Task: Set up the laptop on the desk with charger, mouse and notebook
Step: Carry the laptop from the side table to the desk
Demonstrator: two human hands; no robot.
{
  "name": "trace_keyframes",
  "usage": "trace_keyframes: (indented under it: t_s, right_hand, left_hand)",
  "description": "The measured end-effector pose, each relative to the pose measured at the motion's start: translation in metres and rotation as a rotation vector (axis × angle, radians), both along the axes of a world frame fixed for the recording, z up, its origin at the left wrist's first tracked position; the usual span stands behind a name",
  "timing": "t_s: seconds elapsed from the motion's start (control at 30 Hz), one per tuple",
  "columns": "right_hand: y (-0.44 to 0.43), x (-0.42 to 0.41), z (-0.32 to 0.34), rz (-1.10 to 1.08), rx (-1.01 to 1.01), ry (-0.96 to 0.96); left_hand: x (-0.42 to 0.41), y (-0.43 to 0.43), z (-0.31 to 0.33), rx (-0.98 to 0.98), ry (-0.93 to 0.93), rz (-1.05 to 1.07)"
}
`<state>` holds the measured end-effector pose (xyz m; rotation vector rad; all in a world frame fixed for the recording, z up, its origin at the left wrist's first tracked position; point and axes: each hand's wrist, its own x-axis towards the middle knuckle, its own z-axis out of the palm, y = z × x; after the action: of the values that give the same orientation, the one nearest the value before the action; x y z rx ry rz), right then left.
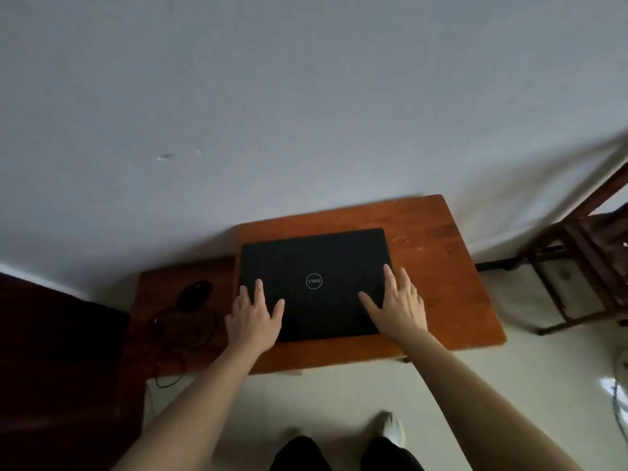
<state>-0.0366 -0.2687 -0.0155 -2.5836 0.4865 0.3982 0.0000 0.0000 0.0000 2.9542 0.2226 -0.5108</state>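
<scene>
Laptop: the flat black laptop with a round silver logo [314,283] lies closed on the orange-brown wooden desk [441,266], towards the desk's left side, its lid facing up.
My left hand: my left hand [255,316] rests on the lid's near left corner, fingers straight and spread wide, gripping nothing.
My right hand: my right hand [397,305] lies flat on the lid's near right part, fingers splayed wide too, the outer ones reaching past the laptop's right edge.
Mouse: the black oval mouse [194,294] sits on the darker, lower wooden table [149,290] just left of the desk, apart from the laptop.
Cable: a thin black cable [204,329] lies in loose loops in front of the mouse and hangs over that table's near edge.
Right side: a dark wooden chair frame [584,266] stands well apart from the desk, on the pale floor [339,396].
Behind: a plain grey wall [306,96].
</scene>
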Motion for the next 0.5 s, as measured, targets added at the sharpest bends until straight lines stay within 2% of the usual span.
trace_keyframes:
  t_s: [0.33,0.5]
  right_hand:
    - [0.03,0.051,-0.057,-0.492,-0.029,0.08]
    - [0.04,0.061,-0.061,-0.597,-0.049,0.127]
  left_hand:
    - [0.069,0.022,-0.069,-0.064,0.051,0.277]
    - [0.072,0.021,-0.079,-0.105,0.078,0.367]
